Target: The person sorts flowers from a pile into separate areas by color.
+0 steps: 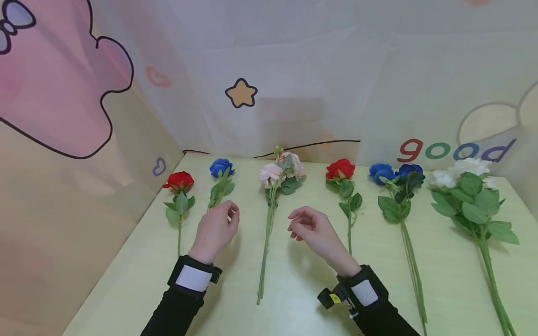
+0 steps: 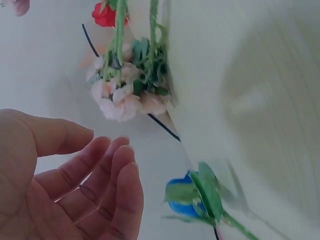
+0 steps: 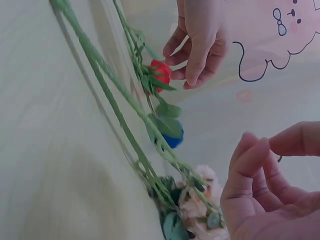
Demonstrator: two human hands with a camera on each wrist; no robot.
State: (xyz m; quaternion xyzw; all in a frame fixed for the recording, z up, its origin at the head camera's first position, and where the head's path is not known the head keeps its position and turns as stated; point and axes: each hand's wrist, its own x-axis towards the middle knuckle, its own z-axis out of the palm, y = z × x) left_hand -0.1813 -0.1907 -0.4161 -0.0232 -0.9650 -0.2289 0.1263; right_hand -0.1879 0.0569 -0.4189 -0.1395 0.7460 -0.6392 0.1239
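My left hand (image 1: 215,231) hovers over the table beside the single blue rose (image 1: 221,167), its fingers loosely bent and holding nothing. In the head view it covers that rose's lower stem. My right hand (image 1: 314,229), also holding nothing, is raised between the pink flowers (image 1: 271,173) and the right-hand red rose (image 1: 340,169). The pink flowers lie in the middle with their long green stems toward me. In the right wrist view, the thumb and fingertips of the right hand (image 3: 265,190) come close together. The left hand (image 2: 80,175) shows a gap between thumb and fingers in its own wrist view.
Another red rose (image 1: 180,181) lies at the far left. To the right are blue roses (image 1: 381,173) and a bunch of white roses (image 1: 472,169) with broad leaves. All lie on a pale table (image 1: 294,298), backed by a printed cloth (image 1: 294,60) along its far edge.
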